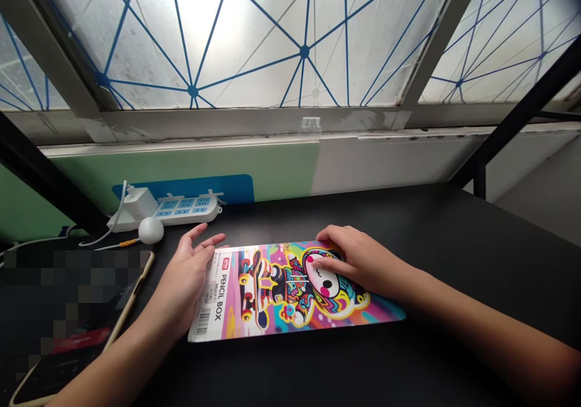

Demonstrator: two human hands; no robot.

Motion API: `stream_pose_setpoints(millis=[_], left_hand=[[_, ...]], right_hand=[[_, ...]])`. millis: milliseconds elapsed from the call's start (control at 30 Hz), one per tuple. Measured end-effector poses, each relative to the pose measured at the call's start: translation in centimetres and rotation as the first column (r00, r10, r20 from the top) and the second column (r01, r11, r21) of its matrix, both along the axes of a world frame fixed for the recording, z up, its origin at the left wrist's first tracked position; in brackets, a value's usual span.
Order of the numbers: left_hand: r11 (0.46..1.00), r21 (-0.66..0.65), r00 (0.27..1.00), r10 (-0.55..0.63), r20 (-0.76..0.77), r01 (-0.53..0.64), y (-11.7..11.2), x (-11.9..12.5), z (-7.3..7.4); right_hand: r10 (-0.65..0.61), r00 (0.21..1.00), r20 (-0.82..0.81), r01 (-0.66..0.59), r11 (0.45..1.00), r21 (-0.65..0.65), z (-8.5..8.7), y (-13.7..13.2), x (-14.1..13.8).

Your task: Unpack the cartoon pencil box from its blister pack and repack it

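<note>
A flat, brightly coloured pencil box (272, 292) with a cartoon skateboarder and a white label strip lies on the black desk (454, 244) in front of me. My left hand (186, 274) rests against the box's left end, its fingers stretched out and slightly spread. Over the top right part of the lid, my right hand (354, 259) lies flat with the fingers pressed down on the picture. Neither hand grips anything.
A white power strip (181, 207) with a plugged-in charger (138, 204) and cable sits at the back left, with a small white ball (150, 230) beside it. A phone (91, 328) lies at the left, partly blurred. The window ledge (290, 132) holds a small clear cup (310, 124).
</note>
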State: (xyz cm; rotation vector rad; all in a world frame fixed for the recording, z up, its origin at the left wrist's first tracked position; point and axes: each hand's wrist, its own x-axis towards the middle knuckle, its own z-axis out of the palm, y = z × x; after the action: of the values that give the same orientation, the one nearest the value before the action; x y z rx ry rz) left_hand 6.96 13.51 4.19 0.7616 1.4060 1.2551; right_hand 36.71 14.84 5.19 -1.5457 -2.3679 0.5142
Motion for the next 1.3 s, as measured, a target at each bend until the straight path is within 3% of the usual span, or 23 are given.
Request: stream_pose_setpoints(millis=[100,167,300,400,500,600,733,833,933,1033,1133,1300], left_hand=[[0.999,0.022,0.999,0.030,0.016,-0.031,0.2,-0.2,0.3],[0.996,0.080,0.999,0.050,0.020,-0.051,0.2,-0.2,0.5],[0.949,0.309,0.998,0.058,0.019,-0.060,-0.6,-0.3,0.9],[0.887,0.459,0.994,-0.011,-0.106,0.058,-1.7,-0.6,1.8],[0.810,0.546,0.956,-0.062,-0.286,0.216,-2.5,-1.4,3.1],[0.771,0.499,0.853,-0.109,-0.510,0.397,-2.6,-2.8,4.1],[0.696,0.177,0.533,-0.335,-0.777,0.695,-2.1,-3.9,3.5],[0.575,-0.055,0.241,-0.426,-0.872,0.816,-2.0,-3.1,2.1],[0.546,-0.132,0.083,-0.351,-0.933,0.827,-2.3,-1.8,1.4],[0.550,-0.179,0.012,-0.325,-0.946,0.816,-2.6,-1.0,1.5],[0.557,-0.212,-0.037,-0.308,-0.951,0.803,-2.6,-0.9,1.7],[0.548,-0.231,-0.086,-0.277,-0.957,0.804,-2.4,-1.2,1.4]], right_hand=[[-0.016,1.000,-0.017,0.018,0.989,0.149,0.0,-0.4,-0.1],[0.006,1.000,-0.030,0.003,0.952,0.305,0.0,-0.8,-0.1],[0.124,0.992,-0.016,-0.086,0.771,0.631,0.3,-2.4,-0.2],[0.171,0.985,0.023,-0.130,0.649,0.750,0.6,-3.7,-0.6],[0.189,0.978,0.087,-0.185,0.601,0.777,1.0,-4.9,-1.2],[0.201,0.963,0.179,-0.263,0.564,0.783,1.2,-5.9,-1.7],[0.190,0.916,0.352,-0.398,0.518,0.757,0.5,-6.7,-2.5],[0.213,0.879,0.426,-0.473,0.511,0.718,-1.0,-6.7,-3.1],[0.271,0.852,0.448,-0.521,0.518,0.678,-2.3,-6.2,-3.4],[0.353,0.849,0.394,-0.529,0.566,0.632,-2.6,-5.6,-3.3],[0.443,0.852,0.278,-0.520,0.661,0.541,-2.0,-5.1,-2.9],[0.468,0.881,0.074,-0.456,0.795,0.399,-1.1,-4.3,-2.4]])
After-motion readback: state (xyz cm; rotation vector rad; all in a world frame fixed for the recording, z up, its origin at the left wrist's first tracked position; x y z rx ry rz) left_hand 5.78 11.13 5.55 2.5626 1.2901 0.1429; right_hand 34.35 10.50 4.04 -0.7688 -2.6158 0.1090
